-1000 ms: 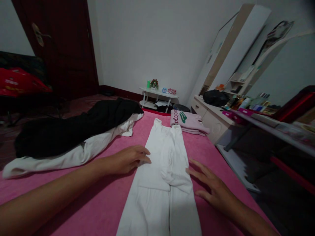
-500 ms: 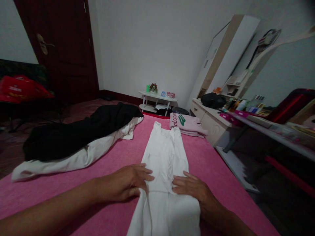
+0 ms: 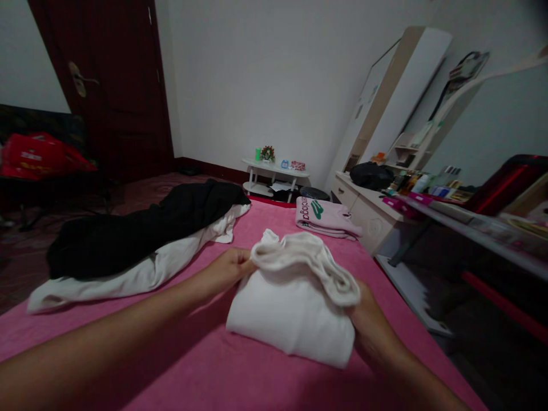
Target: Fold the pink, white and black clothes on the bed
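A white garment (image 3: 291,314) lies doubled over in front of me on the pink bedspread (image 3: 188,365). Its loose, thick edge is lifted and curls in an arch over the folded layers. My left hand (image 3: 233,264) pinches the left end of that edge, thumb and fingers closed. At the opposite end, my right hand (image 3: 368,314) grips the cloth from the side; its fingertips are hidden behind the fabric. A small crumpled bit of the garment sticks out at the far side.
Left on the bed, a black garment (image 3: 149,228) lies on top of another white garment (image 3: 115,291). A folded pink sweatshirt (image 3: 327,216) with green print sits at the far right edge. Beyond stand a small white table (image 3: 276,168) and a cluttered dresser (image 3: 368,211).
The near part of the white garment has been folded away from me, making it much shorter. Both hands have moved forward, from lying flat on the cloth to gripping its raised edge.
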{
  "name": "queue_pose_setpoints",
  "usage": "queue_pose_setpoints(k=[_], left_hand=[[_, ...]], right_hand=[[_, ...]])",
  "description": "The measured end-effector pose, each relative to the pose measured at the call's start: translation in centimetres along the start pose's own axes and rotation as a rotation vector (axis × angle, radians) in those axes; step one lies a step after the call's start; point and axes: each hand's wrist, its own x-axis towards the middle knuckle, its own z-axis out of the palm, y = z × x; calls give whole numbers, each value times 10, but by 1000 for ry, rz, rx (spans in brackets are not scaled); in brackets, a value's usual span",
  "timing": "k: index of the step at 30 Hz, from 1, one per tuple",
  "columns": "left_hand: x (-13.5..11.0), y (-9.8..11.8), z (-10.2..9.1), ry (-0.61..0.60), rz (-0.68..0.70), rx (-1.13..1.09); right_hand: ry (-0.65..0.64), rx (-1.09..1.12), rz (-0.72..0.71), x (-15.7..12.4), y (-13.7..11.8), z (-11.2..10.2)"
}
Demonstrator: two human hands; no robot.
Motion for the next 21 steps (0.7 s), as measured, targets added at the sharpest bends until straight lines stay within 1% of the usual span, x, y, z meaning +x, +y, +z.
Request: queue_pose_setpoints(k=[1, 2, 4, 6, 8, 11, 14, 16, 17, 18, 21], left_hand=[[18, -10, -1, 99, -18, 122], [34, -19, -2, 179, -30, 286], [57, -35, -2, 285, -34, 618], [69, -46, 0, 340, -21, 838], [75, -53, 3, 351, -7, 912], [84, -58, 2, 362, -19, 847], [101, -64, -2, 400, -61, 672], [113, -69, -3, 416, -53, 536], [119, -72, -2, 420, -35, 472], [124, -75, 0, 419, -12, 416], [133, -75, 8, 393, 68, 297]], right_hand=[[59, -18, -7, 18, 10, -1], [81, -50, 6, 34, 19, -4], [95, -134, 34, 59, 37, -10], [99, -229, 12, 73, 50, -17], [108, -316, -49, 81, 57, -24], [148, -419, -124, 91, 62, -32], [308, -494, -171, 104, 67, -37], [380, -487, -143, 113, 69, -36], [377, -466, -110, 116, 69, -34], [343, -427, -71, 118, 69, -31], [133, -223, 76, 120, 58, -19]])
